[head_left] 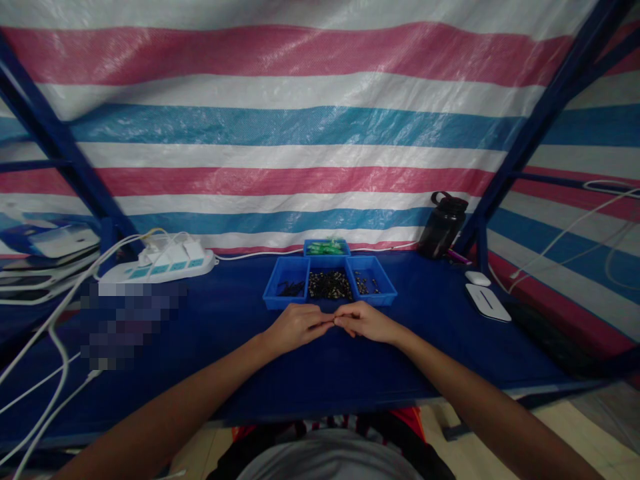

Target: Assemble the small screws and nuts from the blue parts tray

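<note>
The left hand (295, 327) and right hand (369, 323) met at the fingertips, just near of the small parts (330, 285) in the middle tray (331, 302) — what either grip pinched could not be told — and slackening fingers might have dropped anything held onto the surface (325, 380).

The table (320, 383) is dark blue, with a smooth top. Just beyond the fingers (320, 317), three blue trays (271, 293) stand side by side on it, and behind them is one more tray (305, 248). Far to the left of the fingers lies a white power strip (210, 262). Far to the right are a black bottle (440, 230), a white case (478, 279) and a flat white device (487, 302).
</note>
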`<state>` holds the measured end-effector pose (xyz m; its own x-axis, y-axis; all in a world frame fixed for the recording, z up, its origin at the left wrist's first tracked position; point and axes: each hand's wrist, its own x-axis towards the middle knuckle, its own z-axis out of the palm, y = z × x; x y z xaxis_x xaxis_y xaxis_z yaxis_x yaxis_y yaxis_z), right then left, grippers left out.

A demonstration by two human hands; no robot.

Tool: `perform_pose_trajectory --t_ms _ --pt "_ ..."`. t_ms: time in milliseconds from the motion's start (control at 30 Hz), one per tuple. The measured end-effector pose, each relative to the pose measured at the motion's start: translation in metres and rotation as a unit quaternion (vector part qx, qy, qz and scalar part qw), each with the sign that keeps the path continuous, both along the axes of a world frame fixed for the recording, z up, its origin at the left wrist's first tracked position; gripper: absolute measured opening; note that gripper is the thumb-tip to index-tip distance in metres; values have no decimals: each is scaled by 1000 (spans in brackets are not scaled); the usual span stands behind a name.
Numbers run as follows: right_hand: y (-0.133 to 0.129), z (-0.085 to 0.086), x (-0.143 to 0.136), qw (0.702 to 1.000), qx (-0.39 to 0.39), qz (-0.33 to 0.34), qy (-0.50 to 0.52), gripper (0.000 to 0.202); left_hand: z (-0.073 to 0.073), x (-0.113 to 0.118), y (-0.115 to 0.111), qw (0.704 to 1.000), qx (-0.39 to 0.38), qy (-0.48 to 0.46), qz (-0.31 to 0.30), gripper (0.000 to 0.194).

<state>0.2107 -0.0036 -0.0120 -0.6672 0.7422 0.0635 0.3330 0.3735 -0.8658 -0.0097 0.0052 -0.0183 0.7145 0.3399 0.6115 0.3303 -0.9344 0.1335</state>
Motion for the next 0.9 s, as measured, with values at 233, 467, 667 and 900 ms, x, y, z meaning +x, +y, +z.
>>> perform_pose_trajectory --t_ms 233,467,667,900 --pt "1 -2 -1 1000 17 -8 2 41 0 1 1 999 -30 -1 13 24" --pt "-1 -2 -3 999 18 -44 1 39 1 0 1 995 -79 42 33 22" --pt "0 -3 -3 998 6 -55 7 38 1 0 1 994 -88 51 47 20" --pt "1 -5 -2 998 2 -64 12 36 1 -1 1 992 -107 52 46 17"
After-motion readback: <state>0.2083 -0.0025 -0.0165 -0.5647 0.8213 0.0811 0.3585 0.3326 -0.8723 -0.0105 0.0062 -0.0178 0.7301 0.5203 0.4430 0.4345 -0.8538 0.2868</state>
